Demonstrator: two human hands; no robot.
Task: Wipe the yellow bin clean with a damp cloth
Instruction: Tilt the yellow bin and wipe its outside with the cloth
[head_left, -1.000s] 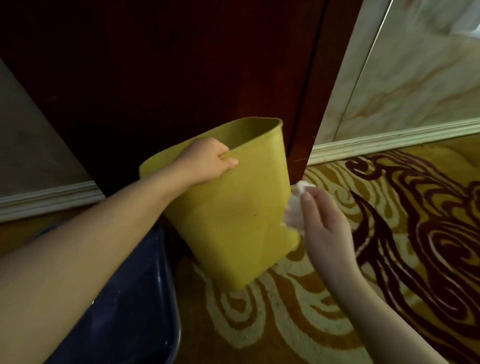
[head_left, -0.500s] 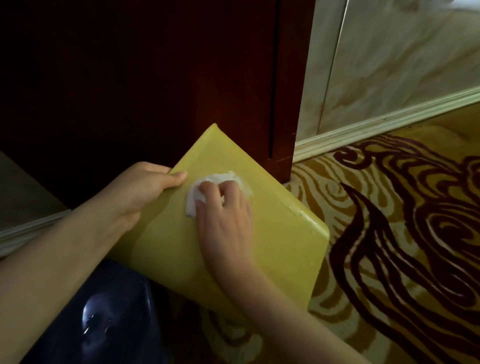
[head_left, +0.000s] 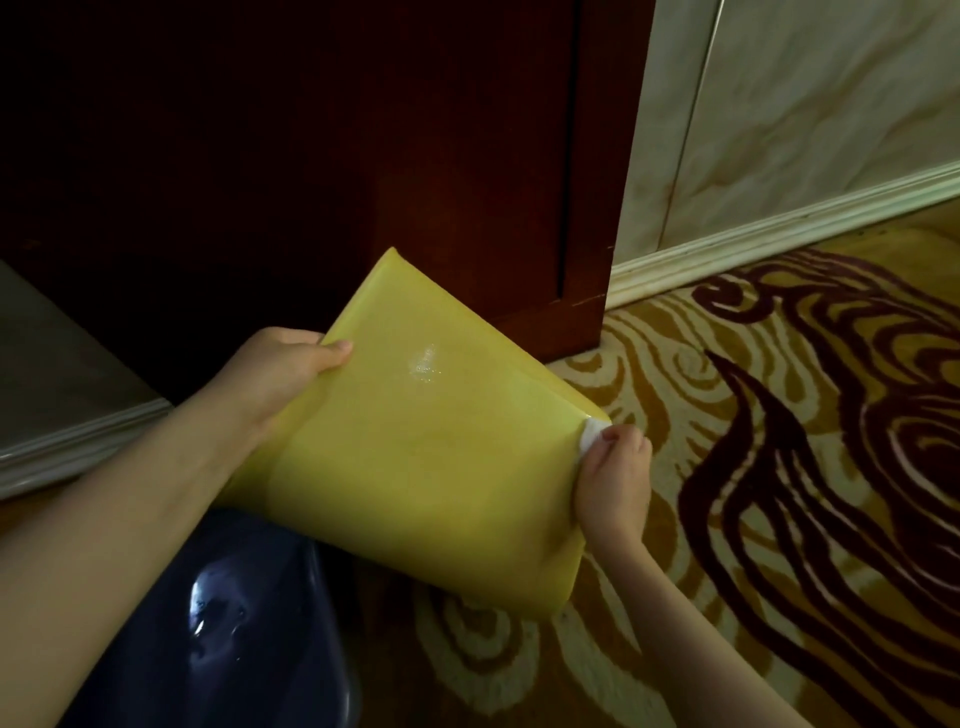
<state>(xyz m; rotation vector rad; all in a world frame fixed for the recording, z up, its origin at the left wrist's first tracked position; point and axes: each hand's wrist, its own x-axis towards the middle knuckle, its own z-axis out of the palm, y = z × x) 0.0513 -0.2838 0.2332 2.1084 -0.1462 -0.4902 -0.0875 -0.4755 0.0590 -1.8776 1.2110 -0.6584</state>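
Cloth (head_left: 592, 435) mostly hidden in right hand (head_left: 615, 478) — bin (head_left: 415, 467) opening unseen

Surfaces: plastic, cloth, wood, carpet
Yellow smooth plastic bin (head_left: 415, 467) semi-matt w/ wet glossy patch; white soft cloth wad (head_left: 592, 435); dark red wooden panel (head_left: 363, 156) satin; patterned pile carpet (head_left: 779, 415) rough; dark blue glossy plastic tub (head_left: 234, 649).

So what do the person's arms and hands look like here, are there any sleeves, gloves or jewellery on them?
Both forearms are bare as far as the picture shows, with no sleeve edge in view. The left hand and the right hand wear no gloves. No watch, bracelet or ring shows on the visible parts, though some fingers are hidden. The fingernails that show look short and unpainted.
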